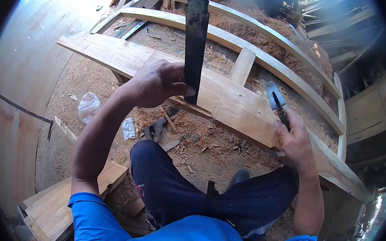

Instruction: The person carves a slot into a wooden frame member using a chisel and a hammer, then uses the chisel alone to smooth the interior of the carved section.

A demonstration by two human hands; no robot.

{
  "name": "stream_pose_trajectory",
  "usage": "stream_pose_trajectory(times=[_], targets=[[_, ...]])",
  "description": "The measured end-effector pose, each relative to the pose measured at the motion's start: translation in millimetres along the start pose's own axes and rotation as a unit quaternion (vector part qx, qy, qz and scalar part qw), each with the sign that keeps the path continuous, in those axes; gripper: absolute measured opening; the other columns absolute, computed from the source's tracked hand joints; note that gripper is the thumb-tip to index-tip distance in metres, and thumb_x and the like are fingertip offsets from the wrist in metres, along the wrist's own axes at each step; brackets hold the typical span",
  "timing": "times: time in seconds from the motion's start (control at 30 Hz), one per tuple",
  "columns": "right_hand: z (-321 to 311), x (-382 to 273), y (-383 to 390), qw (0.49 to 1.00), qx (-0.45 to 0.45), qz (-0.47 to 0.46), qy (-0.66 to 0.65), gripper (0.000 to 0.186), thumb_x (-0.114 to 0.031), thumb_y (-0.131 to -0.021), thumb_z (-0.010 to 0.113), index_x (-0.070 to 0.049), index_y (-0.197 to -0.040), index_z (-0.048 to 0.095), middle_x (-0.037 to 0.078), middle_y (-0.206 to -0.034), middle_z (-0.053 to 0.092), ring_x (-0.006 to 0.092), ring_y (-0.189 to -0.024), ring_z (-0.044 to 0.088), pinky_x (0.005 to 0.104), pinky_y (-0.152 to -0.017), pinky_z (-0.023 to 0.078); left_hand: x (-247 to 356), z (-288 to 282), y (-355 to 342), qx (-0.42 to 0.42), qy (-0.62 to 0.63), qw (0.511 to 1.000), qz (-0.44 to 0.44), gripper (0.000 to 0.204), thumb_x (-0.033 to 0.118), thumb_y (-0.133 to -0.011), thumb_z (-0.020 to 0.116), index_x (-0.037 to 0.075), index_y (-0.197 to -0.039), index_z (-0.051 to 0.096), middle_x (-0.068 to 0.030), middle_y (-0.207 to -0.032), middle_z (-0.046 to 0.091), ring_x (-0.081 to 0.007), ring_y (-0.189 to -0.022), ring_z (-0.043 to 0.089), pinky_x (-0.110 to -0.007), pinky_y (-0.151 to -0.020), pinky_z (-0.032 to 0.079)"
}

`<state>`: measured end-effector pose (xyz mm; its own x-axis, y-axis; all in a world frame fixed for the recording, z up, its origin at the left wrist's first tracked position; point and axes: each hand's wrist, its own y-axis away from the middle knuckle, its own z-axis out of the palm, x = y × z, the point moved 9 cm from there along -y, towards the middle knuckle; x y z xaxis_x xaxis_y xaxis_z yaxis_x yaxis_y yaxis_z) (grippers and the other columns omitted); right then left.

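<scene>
My left hand (157, 83) grips a long, flat, dark metal blade (195, 43) and holds it upright; whether it is a wide chisel I cannot tell. Its lower end meets the near edge of a long wooden plank (235, 99), where a strip of wood has split and pencil lines cross the surface. Over the plank's right part, my right hand (295, 140) is closed round the dark handle of a hammer (275, 96), its metal head raised clear of the wood.
A curved wooden frame (270, 65) lies behind the plank. Wood shavings (208, 153) cover the ground between my knees. A crumpled plastic bag (89, 108) and dark pliers-like tool (157, 127) lie left. Boards are stacked (55, 205) at lower left.
</scene>
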<state>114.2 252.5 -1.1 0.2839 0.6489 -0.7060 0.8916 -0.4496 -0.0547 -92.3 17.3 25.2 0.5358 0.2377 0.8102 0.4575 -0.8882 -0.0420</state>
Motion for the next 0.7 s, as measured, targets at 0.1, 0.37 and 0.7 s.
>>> stream_pose_trajectory(times=[0.1, 0.37, 0.7], targets=[[1, 3, 0, 1.000, 0.002, 0.012, 0.000, 0.033, -0.025, -0.092, 0.061, -0.001, -0.115, 0.059, 0.014, -0.074, 0.055, 0.0244, -0.069, 0.054, 0.0372, -0.068, 0.045, -3, 2, -1, -0.002, 0.064, 0.998, -0.003, 0.015, 0.009, -0.088, 0.071, 0.004, -0.102, 0.067, -0.0058, -0.093, 0.072, -0.0135, -0.091, 0.066, -0.033, -0.082, 0.052], [3, 3, 1, 1.000, -0.006, -0.013, 0.007, 0.032, -0.011, -0.095, 0.060, 0.001, -0.124, 0.057, -0.001, -0.088, 0.056, 0.0062, -0.077, 0.048, 0.0226, -0.071, 0.040, 10, 3, -7, -0.024, -0.065, 0.996, 0.055, 0.016, 0.014, -0.088, 0.070, 0.005, -0.102, 0.069, -0.0055, -0.087, 0.073, -0.0156, -0.083, 0.069, -0.033, -0.076, 0.053], [-57, -111, 3, 0.986, 0.086, -0.142, -0.025, 0.043, -0.021, -0.099, 0.057, -0.004, -0.138, 0.050, 0.016, -0.102, 0.067, 0.0203, -0.078, 0.059, 0.0338, -0.077, 0.048, 19, 5, -3, -0.050, -0.088, 0.986, 0.136, 0.019, 0.015, -0.090, 0.066, 0.009, -0.109, 0.067, -0.0076, -0.086, 0.072, -0.0218, -0.080, 0.069, -0.036, -0.074, 0.052]])
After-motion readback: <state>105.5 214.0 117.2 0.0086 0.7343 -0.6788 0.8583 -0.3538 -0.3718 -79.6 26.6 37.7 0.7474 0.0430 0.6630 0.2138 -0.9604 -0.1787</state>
